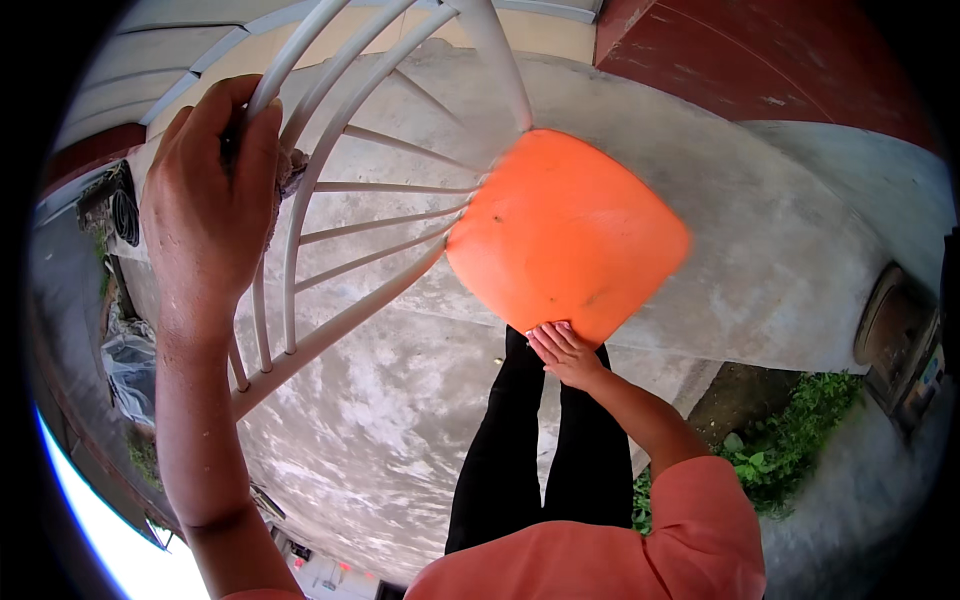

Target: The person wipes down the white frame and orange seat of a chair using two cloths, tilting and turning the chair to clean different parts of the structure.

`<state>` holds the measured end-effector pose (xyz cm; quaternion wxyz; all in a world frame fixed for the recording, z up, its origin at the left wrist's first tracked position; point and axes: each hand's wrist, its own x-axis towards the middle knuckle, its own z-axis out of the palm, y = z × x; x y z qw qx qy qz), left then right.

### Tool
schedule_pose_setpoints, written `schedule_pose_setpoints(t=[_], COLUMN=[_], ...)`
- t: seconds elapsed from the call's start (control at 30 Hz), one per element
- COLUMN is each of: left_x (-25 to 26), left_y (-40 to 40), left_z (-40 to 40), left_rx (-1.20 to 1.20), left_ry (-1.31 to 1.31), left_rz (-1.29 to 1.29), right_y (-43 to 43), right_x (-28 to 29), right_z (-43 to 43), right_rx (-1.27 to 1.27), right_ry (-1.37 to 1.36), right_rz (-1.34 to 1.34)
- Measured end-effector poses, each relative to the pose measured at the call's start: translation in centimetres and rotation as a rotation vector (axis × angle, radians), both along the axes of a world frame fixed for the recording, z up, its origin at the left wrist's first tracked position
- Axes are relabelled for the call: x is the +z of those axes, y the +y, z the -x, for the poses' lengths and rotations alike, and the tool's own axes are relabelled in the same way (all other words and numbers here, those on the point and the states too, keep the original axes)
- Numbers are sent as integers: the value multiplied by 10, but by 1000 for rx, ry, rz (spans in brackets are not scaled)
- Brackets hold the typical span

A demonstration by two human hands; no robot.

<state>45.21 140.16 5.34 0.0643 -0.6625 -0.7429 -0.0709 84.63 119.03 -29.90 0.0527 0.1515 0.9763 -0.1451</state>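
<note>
A chair with an orange seat (570, 232) and a white metal tube back (300, 232) stands before me, its back towards the left. High on the left, my left hand (214, 172) is wrapped around the outer top tube of the back. A crumpled, greyish-brown cloth (291, 174) pokes out from under its fingers, mostly hidden by the hand. My left hand and forearm look wet with drops. At the near corner of the seat, my right hand (564, 354) holds the edge, fingers laid on top; its thumb is not clearly seen. Small dark marks show on the seat.
Stained concrete floor (375, 375) lies under the chair. Green plants (795, 420) grow in a soil bed at right, below a dark round-rimmed object (885, 315). A dark red block (750, 60) stands at the back. Clear plastic sheeting (131, 371) and a black coiled hose (124, 214) are at left.
</note>
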Motion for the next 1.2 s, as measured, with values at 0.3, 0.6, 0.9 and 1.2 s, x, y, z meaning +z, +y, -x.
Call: schedule_pose_setpoints(t=[0.3, 0.6, 0.9, 1.2], left_x=[-5, 0, 5, 76], left_y=[0, 2, 3, -87], left_z=[3, -6, -2, -77], left_rx=[107, 102, 78, -68], left_ry=[-64, -29, -198, -480], left_rz=[79, 75, 36, -172], right_y=[177, -23, 6, 126], right_x=[-18, -19, 66, 187], right_z=[-41, 34, -33, -20], right_rx=[-911, -1627, -1792, -1084], right_ry=[-161, 88, 771, 1311], right_rz=[-82, 299, 1946, 2497])
